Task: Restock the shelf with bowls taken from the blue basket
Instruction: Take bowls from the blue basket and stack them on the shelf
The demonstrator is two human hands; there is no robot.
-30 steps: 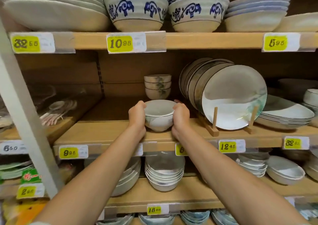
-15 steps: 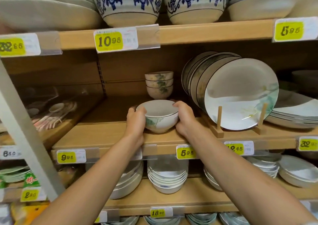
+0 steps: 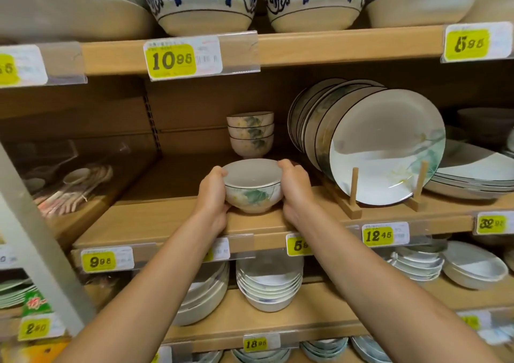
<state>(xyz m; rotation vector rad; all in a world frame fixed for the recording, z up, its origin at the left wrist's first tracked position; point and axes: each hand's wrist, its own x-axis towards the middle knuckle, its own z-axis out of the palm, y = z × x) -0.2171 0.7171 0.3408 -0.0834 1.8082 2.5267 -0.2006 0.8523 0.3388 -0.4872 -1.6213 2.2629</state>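
Note:
A small white bowl point(image 3: 253, 186) with a green leaf print and a dark rim rests on the middle wooden shelf point(image 3: 167, 221), near its front edge. My left hand point(image 3: 212, 196) clasps its left side and my right hand point(image 3: 296, 193) clasps its right side. Behind it, at the back of the same shelf, stands a stack of three matching bowls point(image 3: 251, 134). The blue basket is out of view.
Upright plates point(image 3: 386, 146) lean in a wooden rack point(image 3: 353, 196) just right of my right hand. Large blue-patterned bowls point(image 3: 200, 1) sit on the shelf above. White bowl stacks point(image 3: 268, 287) fill the shelf below. Spoons point(image 3: 75, 187) lie at left.
The bowl between my hands has shifted slightly deeper onto the shelf and turned, so its leaf print faces me. The camera has moved closer and tilted up.

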